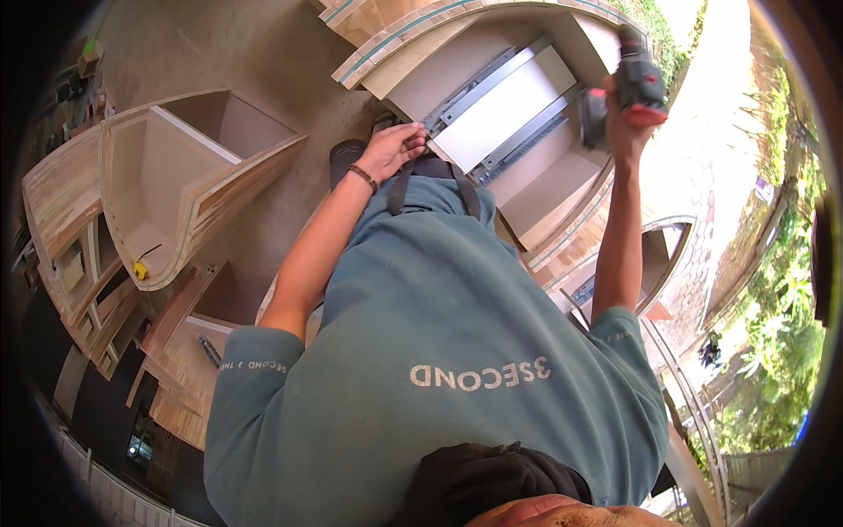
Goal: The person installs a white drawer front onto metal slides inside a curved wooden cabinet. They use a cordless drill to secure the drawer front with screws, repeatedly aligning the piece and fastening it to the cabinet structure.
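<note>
My right hand (629,132) is wrapped round the grip of a black and red cordless drill (639,86), raised at the right above the side of a curved wooden cabinet (413,97). The drill is slightly blurred. Inside the cabinet lies a white panel (505,107) with a grey metal drawer slide (479,86) along one long side and another slide (527,139) along the other. At the near left end of the first slide is my left hand (392,153), fingers curled together. Whatever its fingertips may pinch is too small to make out.
More curved wooden cabinet shells (167,176) stand on the concrete floor (193,44) at the left, one with a small yellow object (140,270) on its edge. Another curved cabinet piece (663,255) is beyond my right arm. Green plants (773,325) grow at the far right.
</note>
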The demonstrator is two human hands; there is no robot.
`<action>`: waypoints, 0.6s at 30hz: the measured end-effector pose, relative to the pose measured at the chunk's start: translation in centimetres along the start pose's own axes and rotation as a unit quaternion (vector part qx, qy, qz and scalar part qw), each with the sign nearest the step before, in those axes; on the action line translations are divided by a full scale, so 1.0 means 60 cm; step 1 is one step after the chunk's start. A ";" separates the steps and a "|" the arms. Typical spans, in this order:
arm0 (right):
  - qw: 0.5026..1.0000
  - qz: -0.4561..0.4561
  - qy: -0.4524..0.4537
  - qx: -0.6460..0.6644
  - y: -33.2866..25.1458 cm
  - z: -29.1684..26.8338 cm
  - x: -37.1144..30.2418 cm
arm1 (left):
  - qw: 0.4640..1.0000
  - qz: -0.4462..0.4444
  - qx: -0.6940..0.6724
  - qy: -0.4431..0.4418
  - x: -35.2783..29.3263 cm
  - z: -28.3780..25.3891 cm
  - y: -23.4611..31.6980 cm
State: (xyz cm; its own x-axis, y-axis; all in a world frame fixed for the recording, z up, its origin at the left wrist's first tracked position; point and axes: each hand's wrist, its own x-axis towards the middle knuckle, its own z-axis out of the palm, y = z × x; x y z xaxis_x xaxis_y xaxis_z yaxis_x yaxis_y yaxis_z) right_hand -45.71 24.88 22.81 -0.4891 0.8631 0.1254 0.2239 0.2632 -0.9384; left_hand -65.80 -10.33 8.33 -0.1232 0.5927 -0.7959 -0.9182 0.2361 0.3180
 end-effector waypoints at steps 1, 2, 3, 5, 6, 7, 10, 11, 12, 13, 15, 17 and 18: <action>0.997 0.038 -0.054 0.028 -0.011 0.005 -0.043 | 1.000 -0.014 -0.011 -0.017 0.023 0.003 -0.014; 0.993 0.029 -0.100 -0.055 -0.041 0.031 -0.080 | 0.999 -0.022 -0.023 -0.030 0.041 0.009 -0.021; 0.979 0.022 -0.143 -0.141 -0.072 0.059 -0.117 | 0.999 -0.031 -0.018 -0.023 0.044 0.027 -0.026; 0.957 0.090 -0.233 -0.144 -0.074 0.098 -0.186 | 0.999 -0.049 -0.002 -0.019 0.053 0.046 -0.038; 0.946 0.112 -0.270 -0.141 -0.071 0.112 -0.212 | 0.998 -0.059 -0.007 -0.020 0.058 0.043 -0.047; 0.933 0.134 -0.304 -0.137 -0.069 0.124 -0.234 | 0.997 -0.069 -0.010 -0.021 0.065 0.038 -0.058; 0.891 0.189 -0.354 -0.213 -0.055 0.154 -0.280 | 0.995 -0.093 -0.020 -0.016 0.074 0.029 -0.068; 0.885 0.191 -0.361 -0.223 -0.051 0.160 -0.287 | 0.994 -0.101 -0.025 -0.013 0.074 0.026 -0.073; 0.879 0.194 -0.369 -0.232 -0.049 0.165 -0.292 | 0.994 -0.104 -0.017 0.009 0.074 0.025 -0.080; 0.873 0.196 -0.377 -0.242 -0.048 0.168 -0.296 | 0.994 -0.106 -0.018 0.012 0.075 0.020 -0.081; 0.868 0.195 -0.388 -0.242 -0.042 0.173 -0.293 | 0.994 -0.109 -0.019 0.013 0.084 0.009 -0.082; 0.861 0.195 -0.401 -0.247 -0.040 0.175 -0.292 | 0.993 -0.110 -0.025 0.017 0.088 0.006 -0.085; 0.862 0.188 -0.398 -0.249 -0.041 0.177 -0.290 | 0.993 -0.110 -0.028 0.019 0.090 0.006 -0.084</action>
State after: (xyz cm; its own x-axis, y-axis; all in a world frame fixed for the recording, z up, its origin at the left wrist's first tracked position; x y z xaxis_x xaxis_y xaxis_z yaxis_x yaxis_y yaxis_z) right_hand -46.70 4.65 19.50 -0.6822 0.4102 -0.6052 0.7307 0.3534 -0.5842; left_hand -61.72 -8.05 2.64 0.0696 0.5025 -0.8618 -0.9437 0.3132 0.1064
